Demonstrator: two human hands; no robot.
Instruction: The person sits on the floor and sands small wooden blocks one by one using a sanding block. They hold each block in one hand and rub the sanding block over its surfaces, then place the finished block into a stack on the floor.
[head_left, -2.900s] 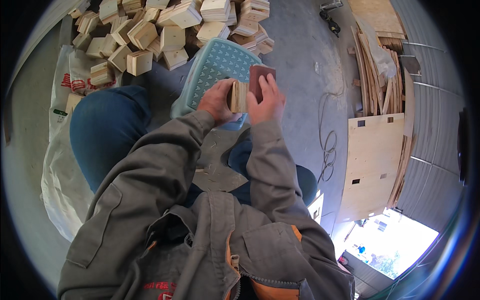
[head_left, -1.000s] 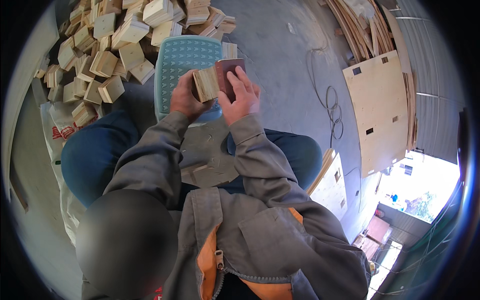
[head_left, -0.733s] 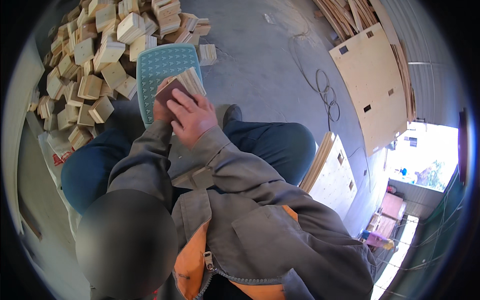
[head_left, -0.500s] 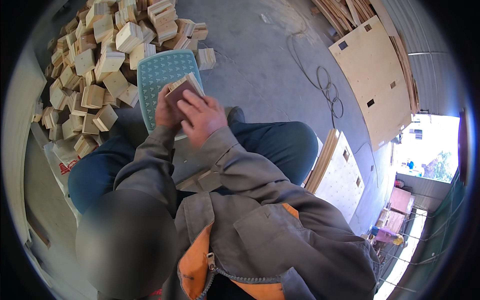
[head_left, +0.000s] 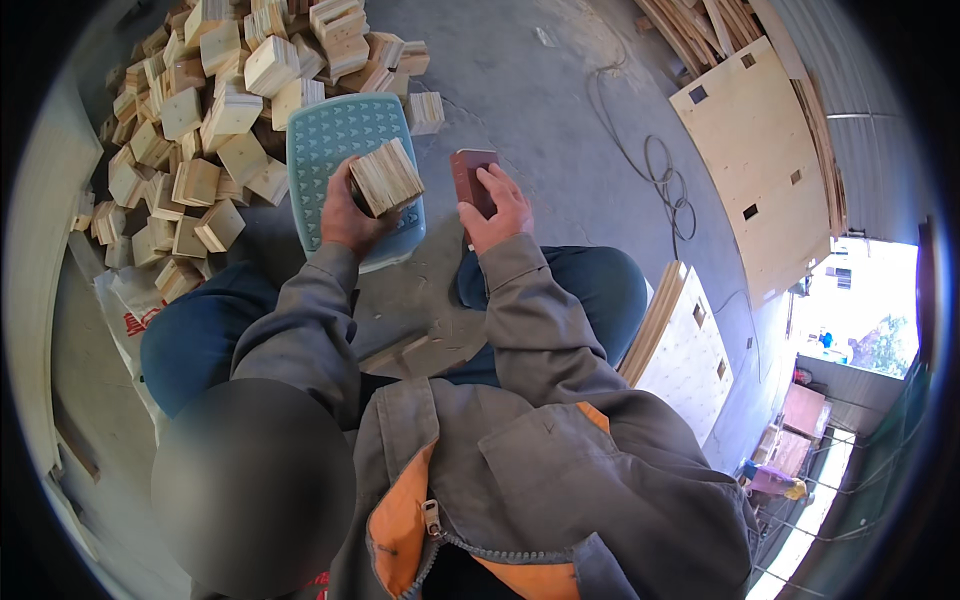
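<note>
My left hand [head_left: 352,215] is closed round a squarish plywood block [head_left: 387,178], its layered edges turned upward, above a light-blue plastic stool [head_left: 345,115] with a bumpy top. To the right of it, apart from the plywood, my right hand [head_left: 500,207] grips a reddish-brown sanding block [head_left: 471,180] over the grey floor. My fingers cover part of the sanding block. My left palm hides the underside of the plywood block.
A large heap of plywood blocks [head_left: 240,155] lies beyond and left of the stool. Plywood panels with square holes [head_left: 770,165] lean at the right, and a shorter stack [head_left: 680,335] stands by my right knee. A thin cable [head_left: 655,180] coils on the floor.
My hands have moved apart. The sanding block has come off the plywood and shifted right in my right hand, while my left hand has turned the plywood so its layered edge faces up.
</note>
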